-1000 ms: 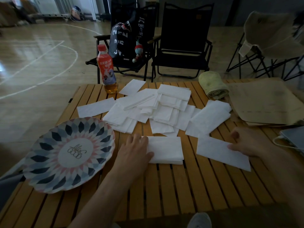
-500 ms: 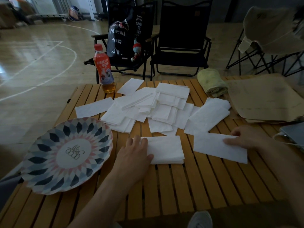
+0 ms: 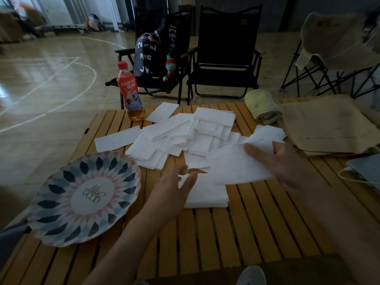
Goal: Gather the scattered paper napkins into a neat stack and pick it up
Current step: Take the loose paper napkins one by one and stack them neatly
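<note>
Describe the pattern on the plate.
Head view: the plate has rings of dark blue, grey and pink petal shapes around a white lettered centre.

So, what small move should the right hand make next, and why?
Probably lower its napkin onto the small stack and square the edges. The right hand pinches that napkin, lifted, overlapping the stack's far corner, and the open left hand is at its left edge.

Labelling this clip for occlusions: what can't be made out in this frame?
Head view:
Small white napkin stack: partly covered by left hand and held white napkin.
Right hand: fingers partly behind that napkin.
Grey flat object: cut by right edge.
Red-capped bottle label: too small.
</note>
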Tool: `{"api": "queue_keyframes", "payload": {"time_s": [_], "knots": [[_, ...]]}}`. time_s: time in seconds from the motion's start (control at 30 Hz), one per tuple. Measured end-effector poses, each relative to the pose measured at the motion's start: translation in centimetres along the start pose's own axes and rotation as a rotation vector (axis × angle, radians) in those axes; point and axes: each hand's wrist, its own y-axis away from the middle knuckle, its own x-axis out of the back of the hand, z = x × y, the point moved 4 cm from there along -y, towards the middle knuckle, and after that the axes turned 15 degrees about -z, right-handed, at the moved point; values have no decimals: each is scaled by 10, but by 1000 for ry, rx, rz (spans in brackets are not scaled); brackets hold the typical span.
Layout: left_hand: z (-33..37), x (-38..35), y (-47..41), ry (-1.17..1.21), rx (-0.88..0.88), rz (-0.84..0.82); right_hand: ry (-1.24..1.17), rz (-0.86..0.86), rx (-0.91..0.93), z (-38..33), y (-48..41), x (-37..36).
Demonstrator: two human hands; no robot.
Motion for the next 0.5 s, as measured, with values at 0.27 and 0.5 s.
{"api": "queue_keyframes", "payload": {"time_s": [0.27,0.5], "knots": [[12,13,3,744,-1,-108,-162,7,61,4,-6,-26],[-11,19,-3,417,199,74,-87,-135,-138,29,-14,-35]]}}
